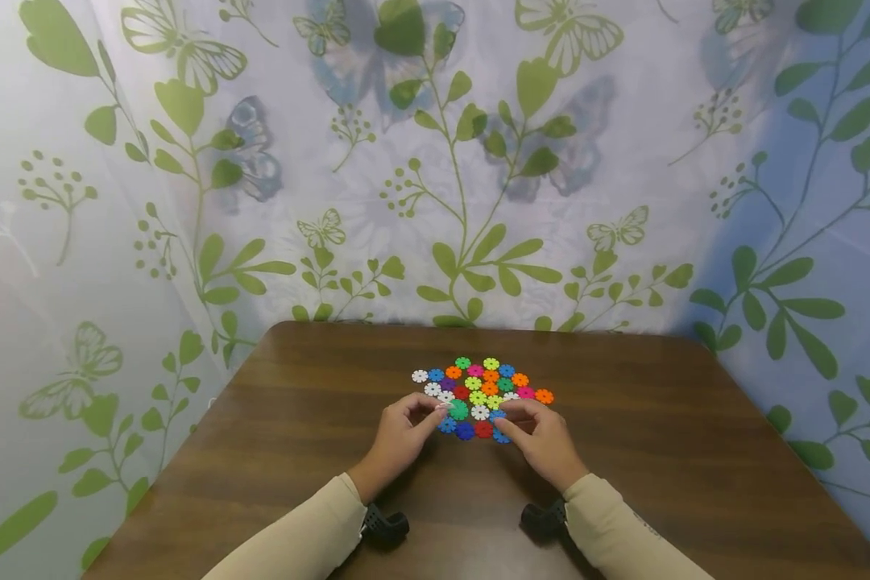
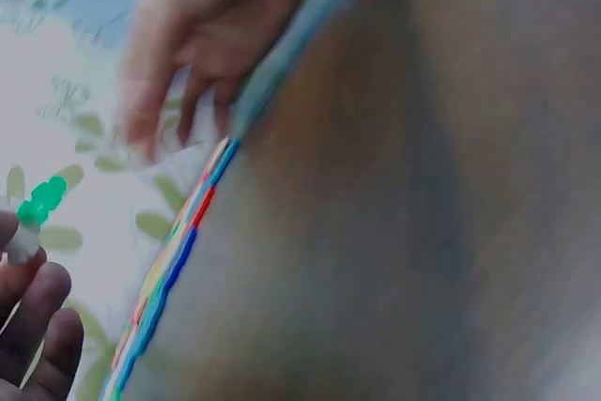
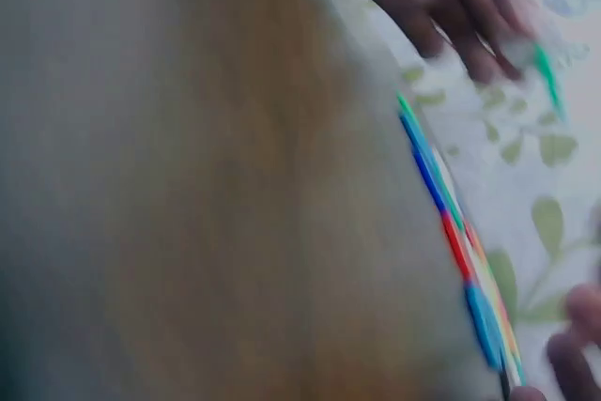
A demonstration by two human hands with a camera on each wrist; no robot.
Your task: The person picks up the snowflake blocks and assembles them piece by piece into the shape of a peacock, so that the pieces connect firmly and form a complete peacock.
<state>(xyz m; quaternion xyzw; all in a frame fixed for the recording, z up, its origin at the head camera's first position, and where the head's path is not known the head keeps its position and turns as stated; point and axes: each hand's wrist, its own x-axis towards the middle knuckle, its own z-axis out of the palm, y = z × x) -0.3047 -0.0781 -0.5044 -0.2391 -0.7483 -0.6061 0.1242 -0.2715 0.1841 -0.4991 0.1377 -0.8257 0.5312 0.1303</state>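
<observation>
My left hand (image 1: 397, 439) pinches a white notched plastic disc (image 2: 24, 244) between thumb and fingers. A green notched disc (image 2: 42, 200) sticks out from the white one at an angle, raised above the table. My right hand (image 1: 544, 441) hovers at the right front of the spread discs, its fingers loosely bent with nothing visible between them. Below its fingertips lies a blue disc (image 1: 502, 436). Many more notched discs, among them a red disc (image 1: 483, 429) and a dark blue disc (image 1: 465, 431), lie flat in a cluster between and behind the hands.
The brown wooden table (image 1: 304, 387) has rounded far corners. Behind it hangs a curtain (image 1: 377, 177) printed with green leaves and butterflies. Black straps with small devices (image 1: 386, 528) sit at both wrists, under beige sleeves (image 1: 297, 524).
</observation>
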